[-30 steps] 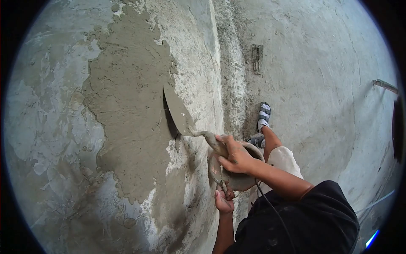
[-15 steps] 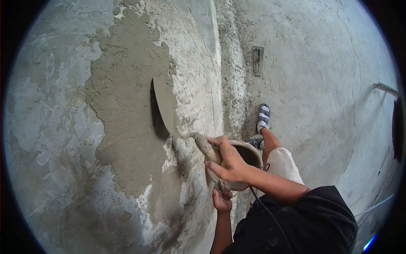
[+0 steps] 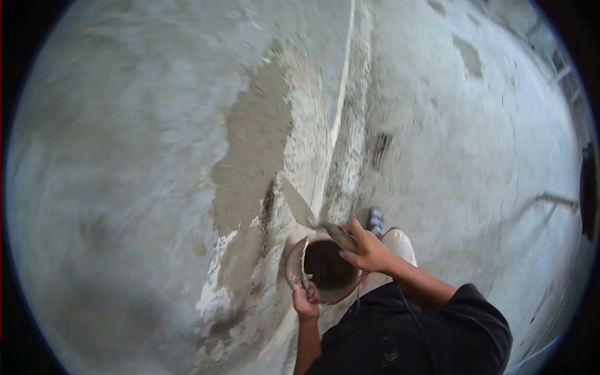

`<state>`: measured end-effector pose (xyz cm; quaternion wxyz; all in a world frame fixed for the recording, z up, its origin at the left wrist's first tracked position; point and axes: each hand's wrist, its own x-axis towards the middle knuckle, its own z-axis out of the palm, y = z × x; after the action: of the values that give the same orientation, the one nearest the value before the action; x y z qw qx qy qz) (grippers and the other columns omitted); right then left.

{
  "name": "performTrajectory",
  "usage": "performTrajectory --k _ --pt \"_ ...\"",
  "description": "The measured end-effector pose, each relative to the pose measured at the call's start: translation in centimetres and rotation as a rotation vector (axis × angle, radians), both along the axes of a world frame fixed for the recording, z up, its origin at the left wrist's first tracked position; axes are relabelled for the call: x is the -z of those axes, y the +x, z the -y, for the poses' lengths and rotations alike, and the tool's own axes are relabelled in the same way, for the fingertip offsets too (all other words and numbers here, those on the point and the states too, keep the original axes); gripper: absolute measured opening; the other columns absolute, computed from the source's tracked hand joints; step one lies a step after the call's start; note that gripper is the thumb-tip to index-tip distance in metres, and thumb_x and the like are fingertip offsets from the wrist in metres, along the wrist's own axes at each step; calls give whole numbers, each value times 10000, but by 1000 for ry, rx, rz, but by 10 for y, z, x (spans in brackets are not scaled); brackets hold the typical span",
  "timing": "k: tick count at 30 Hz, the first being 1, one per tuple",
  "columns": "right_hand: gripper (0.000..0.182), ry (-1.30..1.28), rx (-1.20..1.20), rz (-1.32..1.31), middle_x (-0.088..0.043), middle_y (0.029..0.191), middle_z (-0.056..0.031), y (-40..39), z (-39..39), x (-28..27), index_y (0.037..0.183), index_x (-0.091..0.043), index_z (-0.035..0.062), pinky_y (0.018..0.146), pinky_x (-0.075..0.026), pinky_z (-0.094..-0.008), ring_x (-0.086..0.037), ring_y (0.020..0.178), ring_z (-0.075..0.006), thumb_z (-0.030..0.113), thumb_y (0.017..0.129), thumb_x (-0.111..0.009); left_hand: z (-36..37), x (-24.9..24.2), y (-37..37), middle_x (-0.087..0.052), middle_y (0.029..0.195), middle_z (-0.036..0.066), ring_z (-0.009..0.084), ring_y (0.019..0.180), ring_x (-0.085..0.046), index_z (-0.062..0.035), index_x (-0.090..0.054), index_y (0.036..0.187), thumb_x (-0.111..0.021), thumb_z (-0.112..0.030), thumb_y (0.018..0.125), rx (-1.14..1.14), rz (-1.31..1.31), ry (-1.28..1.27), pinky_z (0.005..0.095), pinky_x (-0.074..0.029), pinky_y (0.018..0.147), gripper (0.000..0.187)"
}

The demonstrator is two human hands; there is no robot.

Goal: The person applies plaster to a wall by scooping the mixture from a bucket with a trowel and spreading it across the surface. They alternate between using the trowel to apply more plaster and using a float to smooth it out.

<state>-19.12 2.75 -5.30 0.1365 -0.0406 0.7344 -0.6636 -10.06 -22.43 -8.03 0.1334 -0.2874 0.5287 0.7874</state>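
My right hand (image 3: pixel 367 249) is wrapped round the handle of a pointed trowel (image 3: pixel 297 202), whose blade points up and left, above the bucket. A round bucket (image 3: pixel 331 270) with a dark inside stands between my arms. My left hand (image 3: pixel 306 301) is closed on a curved, mortar-smeared tool (image 3: pixel 296 265) at the bucket's left rim; its exact kind is hard to make out. Left of the trowel, a darker patch of wet mortar (image 3: pixel 253 140) covers part of the rough wall.
A small slotted block (image 3: pixel 382 150) lies on the floor (image 3: pixel 450 169) beyond my sandalled foot (image 3: pixel 375 220). At the right, a metal bar (image 3: pixel 557 200) sticks out beside a dark object. A pale seam runs between wall and floor.
The trowel has come away from the mortar patch, back to the bucket. The curved tool in my left hand now shows clearly. The view has shifted, with the patch farther off.
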Motion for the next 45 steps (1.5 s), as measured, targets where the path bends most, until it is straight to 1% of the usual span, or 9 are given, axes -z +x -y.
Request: performTrajectory --k 4,10,12,13,19,32,36,41,45 --pt "505 494 -486 121 -620 1063 -224 15 -93 -33 1220 -490 21 828 -490 -381 -633 993 -322 165 793 -719 -32 -28 -1 -393 660 -3 74 434 -281 -9 -497 1113 -337 -580 958 -31 -103 90 224 -242 400 613" --pt "411 511 -645 339 -659 1079 -190 -6 -104 -27 1206 -579 63 814 -524 -393 -661 962 -311 303 877 -637 -123 -46 -19 -400 683 -2 66 437 -277 -44 -521 1102 -355 -558 972 -52 -207 292 222 -227 401 556" --pt "426 450 -875 -399 -594 1184 -175 -14 -109 41 1244 -569 101 844 -514 -416 -630 1007 -329 274 857 -616 -155 -56 -27 -399 682 -1 67 434 -272 -39 -522 1101 -354 -563 970 -102 -256 273 223 -222 397 565" --pt "426 458 -913 -416 -594 1184 -175 -20 -115 41 1244 -569 101 844 -514 -416 -630 1007 -329 274 857 -616 -169 -60 -31 -398 681 0 67 430 -267 -35 -524 1099 -354 -568 969 -121 -279 242 224 -218 394 574" --pt "380 594 -775 -488 -614 1141 -138 -36 -164 26 1157 -632 189 774 -514 -490 -644 892 -395 157 793 -527 -235 -66 -38 -392 649 -15 71 432 -284 -36 -528 1074 -356 -582 962 -297 -280 175 231 -239 398 583" --pt "298 738 -818 -424 -684 879 -209 -101 -206 0 945 -669 59 800 -498 -513 -653 871 -403 318 810 -606 -304 -55 -102 -408 631 -12 94 423 -326 -27 -557 1023 -424 -631 917 -435 -254 449 241 -253 394 628" --pt "315 594 -759 -216 -700 876 -152 -155 -225 -14 1066 -666 48 669 -526 -370 -685 752 -269 271 844 -675 -288 -45 -91 -402 594 -19 87 400 -302 -55 -570 974 -450 -601 925 -606 -202 419 235 -227 380 561" --pt "227 599 -674 -165 -682 856 -108 -275 -283 26 991 -650 -11 611 -521 -295 -655 664 -169 195 897 -637 -288 -13 -58 -398 596 -28 83 430 -300 -100 -580 963 -465 -562 920 -1087 38 319 226 -223 403 478" --pt "235 706 -833 -19 -681 850 -123 -383 -336 180 964 -650 -3 614 -528 -322 -656 642 -181 219 886 -645 -337 3 -28 -340 594 -41 66 499 -312 -159 -509 884 -447 -429 965 -1460 36 128 228 -227 423 289"
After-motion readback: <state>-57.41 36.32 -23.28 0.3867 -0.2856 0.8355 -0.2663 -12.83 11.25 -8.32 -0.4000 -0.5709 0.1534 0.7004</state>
